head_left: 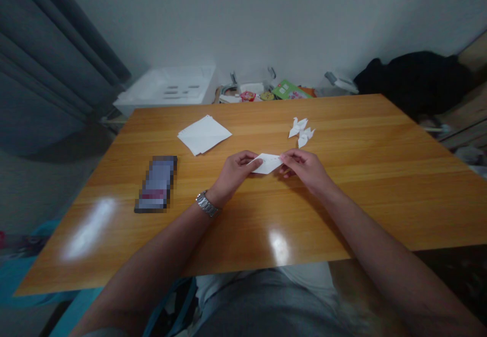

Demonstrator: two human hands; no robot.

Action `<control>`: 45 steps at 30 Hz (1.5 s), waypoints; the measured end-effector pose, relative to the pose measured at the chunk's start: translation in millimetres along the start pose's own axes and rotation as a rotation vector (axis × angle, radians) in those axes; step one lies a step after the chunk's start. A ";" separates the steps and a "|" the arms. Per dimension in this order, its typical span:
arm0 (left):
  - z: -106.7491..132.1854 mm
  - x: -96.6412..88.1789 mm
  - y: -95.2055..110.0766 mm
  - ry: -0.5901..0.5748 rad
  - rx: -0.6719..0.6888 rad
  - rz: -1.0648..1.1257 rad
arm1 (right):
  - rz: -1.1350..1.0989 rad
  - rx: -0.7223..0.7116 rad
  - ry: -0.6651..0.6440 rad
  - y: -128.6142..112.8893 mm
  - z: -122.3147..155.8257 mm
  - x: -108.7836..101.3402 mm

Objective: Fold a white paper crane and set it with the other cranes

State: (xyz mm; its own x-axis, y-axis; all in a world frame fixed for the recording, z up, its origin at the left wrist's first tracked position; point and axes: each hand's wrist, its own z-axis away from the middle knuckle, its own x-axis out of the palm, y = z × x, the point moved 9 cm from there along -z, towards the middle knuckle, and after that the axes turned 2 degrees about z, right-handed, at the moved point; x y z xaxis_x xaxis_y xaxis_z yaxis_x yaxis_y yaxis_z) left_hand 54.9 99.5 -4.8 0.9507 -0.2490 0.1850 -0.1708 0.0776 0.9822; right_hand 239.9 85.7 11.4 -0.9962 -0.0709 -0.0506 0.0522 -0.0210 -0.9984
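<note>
A small folded piece of white paper is held between my two hands, a little above the wooden table. My left hand pinches its left end, thumb on top and fingers beneath. At the opposite end, my right hand grips the tip between thumb and fingers. Just beyond my right hand lie two white origami cranes, close together. Farther left rests a stack of white paper sheets.
A phone with a blurred screen lies on the left of the table. Behind the far edge are a white plastic tray, a green packet and other small items. Black cloth is heaped at the right; a grey curtain hangs left.
</note>
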 end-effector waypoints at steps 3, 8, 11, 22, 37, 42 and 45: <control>-0.5 -1.8 3.0 0.001 0.030 -0.079 | 0.038 -0.015 -0.044 -1.2 1.1 3.6; 0.6 5.4 3.1 -0.081 0.025 -0.063 | 0.059 -0.025 -0.026 -0.2 -0.6 1.1; 1.7 7.3 4.6 -0.088 0.030 -0.079 | 0.081 -0.040 -0.045 -0.1 -1.5 2.2; 5.4 12.2 12.2 -0.128 0.059 -0.275 | 0.230 -0.112 -0.111 -4.8 1.9 11.4; 9.6 18.1 14.5 -0.194 0.053 -0.304 | 0.328 -0.145 -0.156 -6.6 4.5 13.8; 8.5 18.3 12.7 -0.215 0.047 -0.305 | 0.372 -0.160 -0.161 -8.6 3.8 13.3; 8.0 18.9 12.4 -0.206 0.078 -0.340 | 0.405 -0.188 -0.162 -8.2 3.9 15.5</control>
State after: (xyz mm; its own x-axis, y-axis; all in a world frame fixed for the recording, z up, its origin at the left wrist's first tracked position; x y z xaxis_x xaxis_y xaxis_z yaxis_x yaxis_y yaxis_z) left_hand 68.7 88.0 11.1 0.8857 -0.4370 -0.1568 0.1181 -0.1147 0.9864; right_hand 224.3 80.9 19.0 -0.8737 -0.1911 -0.4473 0.4060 0.2199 -0.8870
